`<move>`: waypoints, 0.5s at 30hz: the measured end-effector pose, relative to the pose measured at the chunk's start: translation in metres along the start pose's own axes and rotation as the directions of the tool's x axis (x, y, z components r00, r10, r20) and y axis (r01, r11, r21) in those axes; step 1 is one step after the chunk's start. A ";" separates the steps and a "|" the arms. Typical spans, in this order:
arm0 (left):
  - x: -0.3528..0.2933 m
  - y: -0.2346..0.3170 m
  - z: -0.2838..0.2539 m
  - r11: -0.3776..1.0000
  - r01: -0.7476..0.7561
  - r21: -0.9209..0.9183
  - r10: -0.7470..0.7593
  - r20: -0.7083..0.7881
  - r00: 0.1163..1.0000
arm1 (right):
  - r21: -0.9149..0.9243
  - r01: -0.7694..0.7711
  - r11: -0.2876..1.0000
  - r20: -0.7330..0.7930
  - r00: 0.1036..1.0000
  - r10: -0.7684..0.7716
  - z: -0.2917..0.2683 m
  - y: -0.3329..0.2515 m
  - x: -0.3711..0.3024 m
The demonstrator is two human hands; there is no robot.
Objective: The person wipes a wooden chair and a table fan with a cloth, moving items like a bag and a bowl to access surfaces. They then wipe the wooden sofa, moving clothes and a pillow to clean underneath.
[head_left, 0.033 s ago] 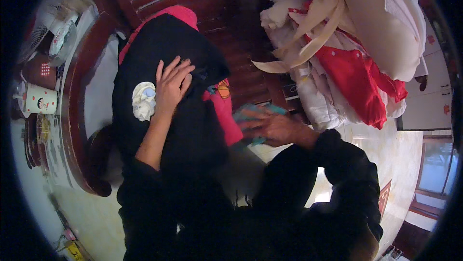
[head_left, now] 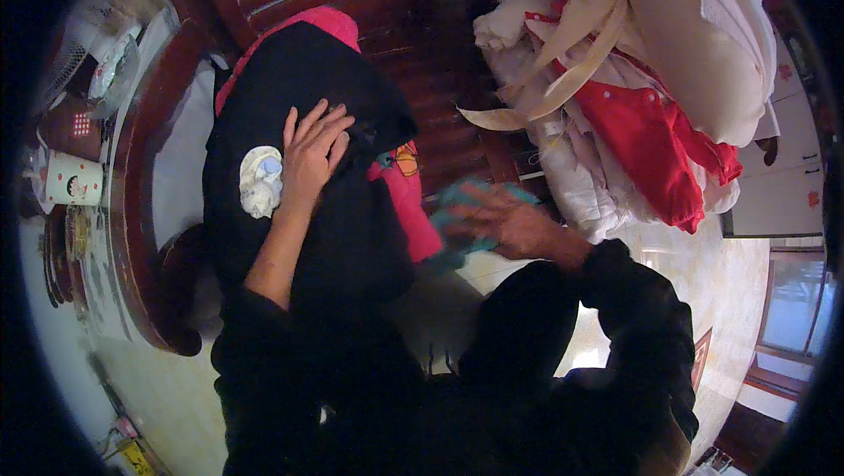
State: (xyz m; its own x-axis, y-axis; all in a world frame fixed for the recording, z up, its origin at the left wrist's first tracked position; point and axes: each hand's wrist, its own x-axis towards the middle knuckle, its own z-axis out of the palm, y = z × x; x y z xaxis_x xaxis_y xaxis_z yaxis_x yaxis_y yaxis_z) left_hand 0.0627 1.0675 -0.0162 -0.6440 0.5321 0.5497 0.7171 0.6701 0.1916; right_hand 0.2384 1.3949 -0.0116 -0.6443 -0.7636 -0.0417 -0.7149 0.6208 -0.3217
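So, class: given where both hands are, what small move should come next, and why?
Probably bring the teal cloth in the right hand across to the black garment. The left hand lies flat on that garment, pinning it, while the cloth hangs apart beside it.

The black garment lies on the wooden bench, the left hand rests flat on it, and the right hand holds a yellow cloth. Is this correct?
Not quite. In the head view the cloth in the right hand is teal, not yellow. The rest stands: the left hand rests flat on the black garment, which lies on the wooden bench.
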 end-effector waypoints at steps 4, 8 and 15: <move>0.003 0.003 -0.004 1.000 0.005 -0.006 -0.005 0.007 1.000 | 0.065 -0.532 0.844 -0.328 0.787 0.522 0.023 0.027 -0.039; 0.006 0.008 0.005 1.000 -0.007 -0.009 0.007 0.027 1.000 | -0.185 -0.573 0.798 -0.328 0.802 0.500 0.042 0.017 0.007; -0.002 0.004 -0.004 1.000 0.019 -0.020 -0.018 0.048 0.999 | -0.115 -0.031 0.993 -0.081 0.997 0.021 0.025 -0.030 0.025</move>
State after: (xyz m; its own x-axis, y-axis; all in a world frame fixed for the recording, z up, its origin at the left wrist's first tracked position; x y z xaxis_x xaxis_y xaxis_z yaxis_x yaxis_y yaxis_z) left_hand 0.0679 1.0669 -0.0128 -0.6686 0.5444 0.5066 0.7103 0.6693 0.2181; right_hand 0.2510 1.3527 -0.0265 -0.6792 -0.7334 0.0279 -0.7214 0.6601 -0.2092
